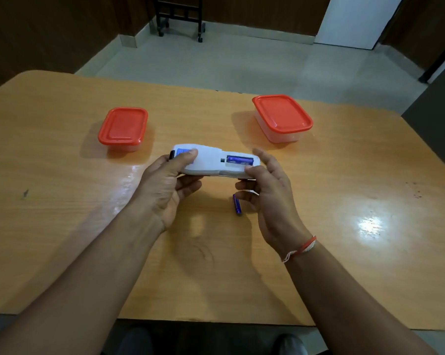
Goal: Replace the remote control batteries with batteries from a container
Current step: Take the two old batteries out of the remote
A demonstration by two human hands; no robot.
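From the head view, I've got the remote lifted above the table, back side up, cover off. My left hand grips the far-left end, thumb on top and fingers curled underneath. My right hand pinches the compartment end, thumb on the near edge beside the blue battery seated in the bay. A second blue battery lies loose on the table, just under my right hand.

To do this well, I'd say keep the left grip firm and level, then lift the seated cell from its free end so it doesn't spring out.

The remote is white and slim, with a blue label near my left thumb. Both red-lidded containers sit closed beyond it.
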